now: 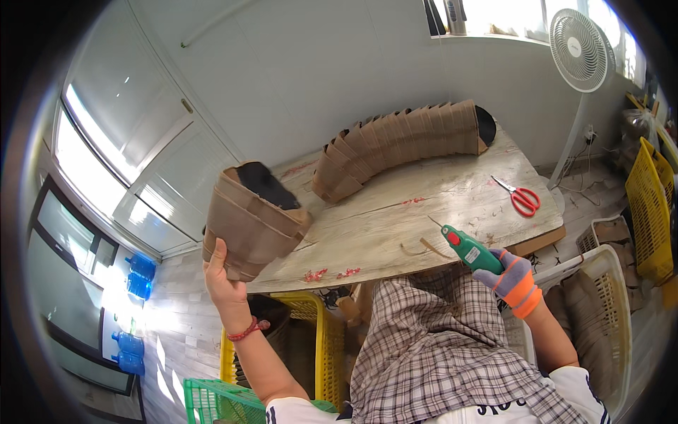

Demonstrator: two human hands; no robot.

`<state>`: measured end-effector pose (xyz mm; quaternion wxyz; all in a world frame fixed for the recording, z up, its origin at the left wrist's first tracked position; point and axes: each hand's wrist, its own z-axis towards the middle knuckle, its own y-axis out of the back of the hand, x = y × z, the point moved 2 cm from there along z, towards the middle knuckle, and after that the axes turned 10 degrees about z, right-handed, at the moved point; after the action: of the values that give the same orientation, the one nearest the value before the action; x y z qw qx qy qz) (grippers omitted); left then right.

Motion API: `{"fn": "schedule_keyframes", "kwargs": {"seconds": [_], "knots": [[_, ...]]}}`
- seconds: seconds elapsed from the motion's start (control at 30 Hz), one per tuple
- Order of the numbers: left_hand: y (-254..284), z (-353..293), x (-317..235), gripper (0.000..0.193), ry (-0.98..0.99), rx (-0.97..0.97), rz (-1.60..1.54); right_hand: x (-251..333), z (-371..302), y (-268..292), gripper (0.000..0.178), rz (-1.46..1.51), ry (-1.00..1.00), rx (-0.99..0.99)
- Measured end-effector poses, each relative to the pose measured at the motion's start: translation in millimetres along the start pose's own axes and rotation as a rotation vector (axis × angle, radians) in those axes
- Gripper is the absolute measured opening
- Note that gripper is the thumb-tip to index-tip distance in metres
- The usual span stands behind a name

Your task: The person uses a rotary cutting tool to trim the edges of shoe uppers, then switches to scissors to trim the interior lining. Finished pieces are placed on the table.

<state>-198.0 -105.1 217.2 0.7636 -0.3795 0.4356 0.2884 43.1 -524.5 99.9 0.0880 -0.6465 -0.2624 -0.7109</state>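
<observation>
On the left, my bare left hand point(224, 283) grips a bundle of brown panels with black lining point(251, 219), thumb on its outer face. The bundle is raised at the table's left end and slightly blurred. My right hand point(514, 281), in a purple and orange glove, is wrapped round a green handheld tool with a red button point(466, 249) and a thin pointed metal tip. That tip points up and left over the front of the table point(381, 226). A long curved row of nested brown panels point(409, 141), black at its right end, lies along the back.
Red-handled scissors point(524, 201) lie at the table's right. A narrow brown strip point(436, 249) sits near the front edge. Below stand a yellow crate point(330, 346), a green crate point(226, 403) and a white basket point(621, 311) with brown pieces. A standing fan point(575, 49) is at the right.
</observation>
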Motion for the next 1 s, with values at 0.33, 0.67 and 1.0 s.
{"fn": "schedule_keyframes", "kwargs": {"seconds": [0.33,0.67,1.0], "knots": [[-34,-26,73,0.039,0.567,0.393,-0.576,27,-8,19,0.058,-0.494,0.787,-0.068],[-89,-48,113,0.037,0.730,0.536,-0.773,18,-19,40,0.061,-0.537,0.846,-0.086],[-109,-71,119,0.039,0.700,0.459,-0.735,30,-20,16,0.058,-0.438,0.761,-0.023]]}}
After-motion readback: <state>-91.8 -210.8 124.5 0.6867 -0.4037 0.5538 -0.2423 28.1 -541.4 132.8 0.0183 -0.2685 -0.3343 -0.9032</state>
